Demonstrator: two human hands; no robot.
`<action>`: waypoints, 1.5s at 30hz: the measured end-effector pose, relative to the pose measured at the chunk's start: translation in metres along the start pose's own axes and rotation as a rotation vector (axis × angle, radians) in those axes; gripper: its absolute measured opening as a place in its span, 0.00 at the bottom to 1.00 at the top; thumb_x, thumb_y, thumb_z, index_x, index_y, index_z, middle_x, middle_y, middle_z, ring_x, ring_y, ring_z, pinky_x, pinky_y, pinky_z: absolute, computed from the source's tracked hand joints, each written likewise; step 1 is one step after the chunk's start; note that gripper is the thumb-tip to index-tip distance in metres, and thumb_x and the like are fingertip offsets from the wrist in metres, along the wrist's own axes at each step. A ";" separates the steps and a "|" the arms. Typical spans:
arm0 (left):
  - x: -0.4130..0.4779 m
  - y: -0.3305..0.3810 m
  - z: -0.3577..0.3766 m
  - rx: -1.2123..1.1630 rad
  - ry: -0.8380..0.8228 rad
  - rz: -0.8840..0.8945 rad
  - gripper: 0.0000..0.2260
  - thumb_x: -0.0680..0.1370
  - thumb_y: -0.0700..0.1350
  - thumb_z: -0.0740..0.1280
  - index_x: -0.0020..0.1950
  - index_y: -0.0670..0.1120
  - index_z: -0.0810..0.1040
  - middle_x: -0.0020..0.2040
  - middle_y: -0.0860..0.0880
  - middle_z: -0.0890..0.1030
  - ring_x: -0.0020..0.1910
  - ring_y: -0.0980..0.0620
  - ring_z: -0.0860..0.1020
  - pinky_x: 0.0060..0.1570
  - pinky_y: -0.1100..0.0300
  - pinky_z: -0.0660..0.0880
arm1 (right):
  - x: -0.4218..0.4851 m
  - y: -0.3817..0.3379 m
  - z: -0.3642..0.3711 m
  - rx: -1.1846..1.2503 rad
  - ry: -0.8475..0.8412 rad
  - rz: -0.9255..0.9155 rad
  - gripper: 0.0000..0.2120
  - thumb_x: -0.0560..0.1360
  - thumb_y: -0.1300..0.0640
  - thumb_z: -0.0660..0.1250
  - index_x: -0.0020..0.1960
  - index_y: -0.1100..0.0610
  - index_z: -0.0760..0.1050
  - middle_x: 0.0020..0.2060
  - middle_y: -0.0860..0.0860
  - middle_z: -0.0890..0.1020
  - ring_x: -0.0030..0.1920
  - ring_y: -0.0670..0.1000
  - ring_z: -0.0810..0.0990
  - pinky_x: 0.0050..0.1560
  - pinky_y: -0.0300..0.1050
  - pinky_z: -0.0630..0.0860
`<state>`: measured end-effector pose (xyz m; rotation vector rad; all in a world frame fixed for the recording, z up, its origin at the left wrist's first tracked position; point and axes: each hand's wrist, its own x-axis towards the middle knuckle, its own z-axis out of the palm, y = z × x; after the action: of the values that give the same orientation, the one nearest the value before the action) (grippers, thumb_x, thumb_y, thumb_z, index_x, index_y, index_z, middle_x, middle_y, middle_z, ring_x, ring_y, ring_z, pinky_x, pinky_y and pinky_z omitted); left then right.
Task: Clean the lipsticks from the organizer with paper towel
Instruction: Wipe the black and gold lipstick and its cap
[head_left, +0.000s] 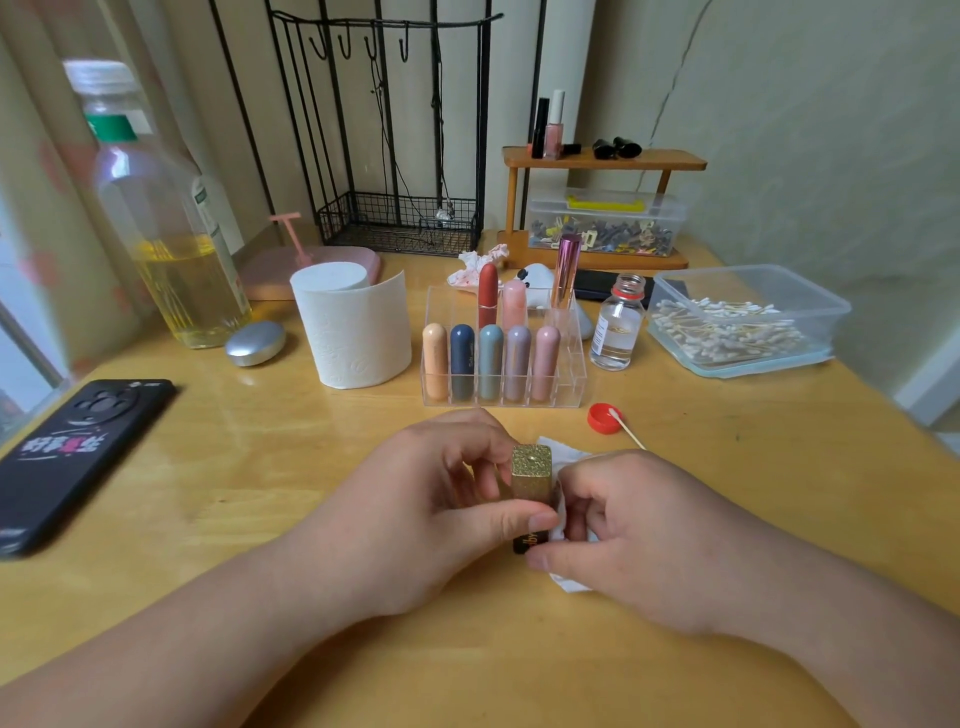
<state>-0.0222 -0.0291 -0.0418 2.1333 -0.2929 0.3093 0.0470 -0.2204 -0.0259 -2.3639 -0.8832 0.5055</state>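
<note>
A square gold-capped lipstick (531, 470) with a black base stands between my hands near the table's front. My left hand (441, 499) pinches it with thumb and fingers. My right hand (623, 530) holds a white paper towel piece (563, 457) against the lipstick's right side. Behind them stands the clear acrylic organizer (569, 384) with a front row of several pastel lipsticks (491, 361) and a red one (488, 293), a pink one (515, 306) and a metallic pink one (566, 270) in the back row.
A paper towel roll (353, 327) stands left of the organizer. A phone (72, 457) lies far left, by an oil bottle (166, 218) and a silver oval (255, 343). Right: a small glass bottle (618, 327), red cap (604, 417) with cotton swab, swab box (743, 322), wooden shelf (602, 158). A crumpled tissue (475, 267) lies behind.
</note>
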 end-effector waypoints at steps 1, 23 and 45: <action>0.000 0.000 0.001 0.020 -0.007 0.003 0.12 0.71 0.56 0.76 0.39 0.51 0.77 0.39 0.52 0.76 0.37 0.49 0.76 0.41 0.50 0.75 | 0.000 0.000 0.000 0.018 -0.006 0.001 0.12 0.71 0.49 0.76 0.38 0.55 0.77 0.24 0.42 0.74 0.25 0.43 0.69 0.28 0.35 0.66; -0.003 -0.006 0.001 0.012 -0.117 -0.001 0.12 0.78 0.52 0.70 0.52 0.44 0.79 0.50 0.53 0.77 0.45 0.50 0.76 0.46 0.54 0.75 | -0.004 0.007 -0.010 0.085 -0.016 -0.010 0.15 0.73 0.52 0.74 0.38 0.61 0.74 0.22 0.44 0.66 0.26 0.46 0.63 0.29 0.39 0.64; 0.005 -0.004 -0.002 -1.151 -0.108 -0.378 0.20 0.78 0.47 0.63 0.61 0.31 0.77 0.47 0.35 0.78 0.37 0.46 0.76 0.38 0.56 0.76 | 0.000 0.004 -0.003 0.563 0.118 -0.056 0.12 0.74 0.70 0.69 0.53 0.57 0.79 0.39 0.54 0.83 0.33 0.48 0.81 0.29 0.45 0.77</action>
<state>-0.0165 -0.0257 -0.0425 1.0241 -0.0739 -0.1830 0.0508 -0.2241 -0.0257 -1.8300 -0.6461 0.5073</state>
